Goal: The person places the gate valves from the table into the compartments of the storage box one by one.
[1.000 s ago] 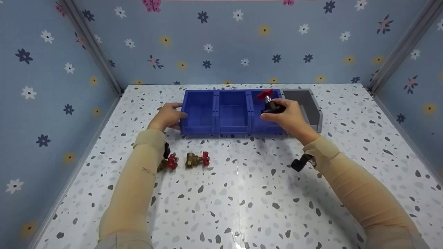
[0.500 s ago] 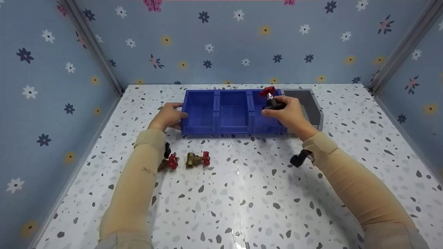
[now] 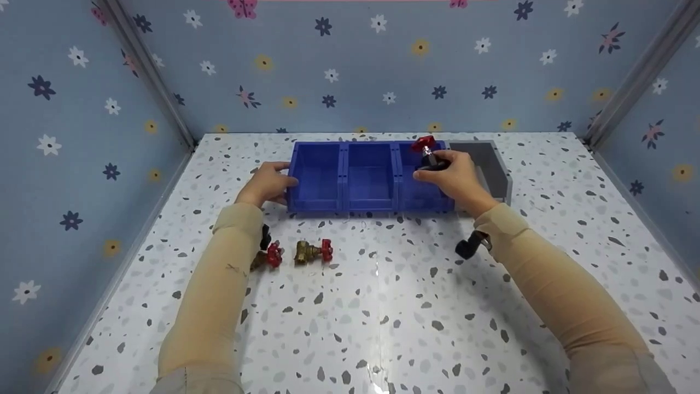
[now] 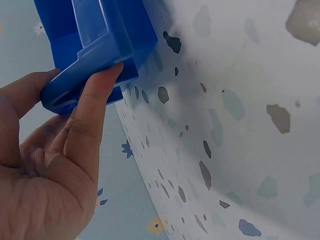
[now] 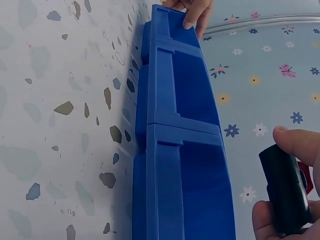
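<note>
- Since a second ago the right hand (image 3: 456, 178) has carried the black valve (image 3: 429, 158) slightly farther back over the rightmost blue bin (image 3: 418, 191), fingers gripping its body
- Valve's long axis tilts up, red handwheel away from the fingers; left hand (image 3: 268, 183) presses the row's left end

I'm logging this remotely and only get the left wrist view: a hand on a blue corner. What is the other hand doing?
Observer: The right hand holds a black valve with a red handle over the rightmost compartment of the blue bin.
Operator: Is anything in the bin yet?
Observer: The left and middle compartments look bare; the right one is partly hidden by the hand.
Operator: Any more valves around?
Observer: Two brass valves with red handles lie on the table in front of the bin, near the left forearm.
</note>
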Available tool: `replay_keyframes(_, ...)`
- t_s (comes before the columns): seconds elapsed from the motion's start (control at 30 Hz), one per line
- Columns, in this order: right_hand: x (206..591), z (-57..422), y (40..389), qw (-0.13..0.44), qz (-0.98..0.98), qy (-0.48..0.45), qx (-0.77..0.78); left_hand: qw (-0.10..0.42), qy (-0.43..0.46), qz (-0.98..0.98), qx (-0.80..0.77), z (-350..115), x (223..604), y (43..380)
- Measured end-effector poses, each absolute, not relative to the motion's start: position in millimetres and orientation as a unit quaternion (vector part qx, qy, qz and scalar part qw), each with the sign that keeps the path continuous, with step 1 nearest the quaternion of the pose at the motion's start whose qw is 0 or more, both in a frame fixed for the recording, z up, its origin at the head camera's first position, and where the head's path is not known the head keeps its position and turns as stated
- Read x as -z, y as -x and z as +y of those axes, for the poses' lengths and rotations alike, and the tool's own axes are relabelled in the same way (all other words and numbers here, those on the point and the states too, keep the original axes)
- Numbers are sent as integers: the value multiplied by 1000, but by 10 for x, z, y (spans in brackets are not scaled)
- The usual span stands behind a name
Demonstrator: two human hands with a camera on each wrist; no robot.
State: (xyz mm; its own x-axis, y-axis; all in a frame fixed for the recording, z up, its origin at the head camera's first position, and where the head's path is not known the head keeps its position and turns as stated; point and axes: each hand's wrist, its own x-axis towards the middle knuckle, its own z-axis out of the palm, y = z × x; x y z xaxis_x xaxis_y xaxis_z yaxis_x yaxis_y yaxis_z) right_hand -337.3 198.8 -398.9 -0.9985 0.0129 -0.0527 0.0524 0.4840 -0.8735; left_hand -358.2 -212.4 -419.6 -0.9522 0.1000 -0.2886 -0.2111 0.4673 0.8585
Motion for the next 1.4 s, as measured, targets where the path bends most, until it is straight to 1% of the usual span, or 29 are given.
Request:
replay_keyframes(0.7,4035,1940,3490,12,871,-24,490,151,45,856,-493,-2136,4245,3641)
replay_keyframes(1.07,4130,1919,3513,22,867,-24,498,150,44,856,-493,-2131,4217,3614)
replay_keyframes(1.4,4220,1880,3532,52,872,-39,485,149,47,857,-492,-2127,4226,3613)
